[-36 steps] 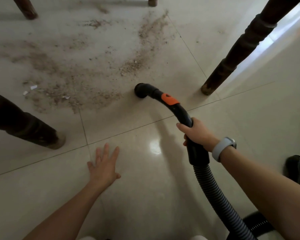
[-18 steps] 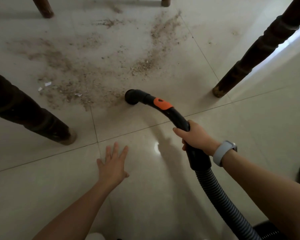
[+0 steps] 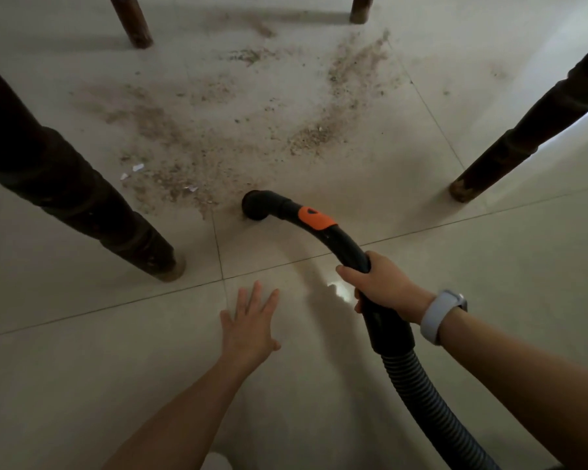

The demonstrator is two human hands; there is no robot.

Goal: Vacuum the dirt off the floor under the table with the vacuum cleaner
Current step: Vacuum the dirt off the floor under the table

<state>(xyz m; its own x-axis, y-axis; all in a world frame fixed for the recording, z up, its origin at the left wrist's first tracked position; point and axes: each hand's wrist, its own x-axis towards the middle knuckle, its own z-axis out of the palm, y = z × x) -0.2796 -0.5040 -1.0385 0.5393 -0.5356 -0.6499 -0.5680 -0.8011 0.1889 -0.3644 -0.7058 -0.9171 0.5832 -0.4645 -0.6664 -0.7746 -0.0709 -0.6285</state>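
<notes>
- Pale glossy floor tiles (image 3: pixel 489 266) lie under a table, with four dark wooden table legs (image 3: pixel 82 198) around.
- Brown dirt (image 3: pixel 197 154) spreads over the tiles between the legs.
- Right hand (image 3: pixel 384 286) has its fingers wrapped around the black vacuum cleaner handle (image 3: pixel 350 245), above the ribbed hose (image 3: pixel 418 385).
- Nozzle (image 3: pixel 255 205) sits at the near edge of the dirt.
- Left hand (image 3: pixel 250 323) is spread flat with straight fingers over the tile and holds nothing.

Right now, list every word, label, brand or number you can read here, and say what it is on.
No readable text anywhere.
Orange button on the vacuum handle: a dark mark, too small to read.
Watch on the right wrist: face turned away, nothing shows.
</notes>
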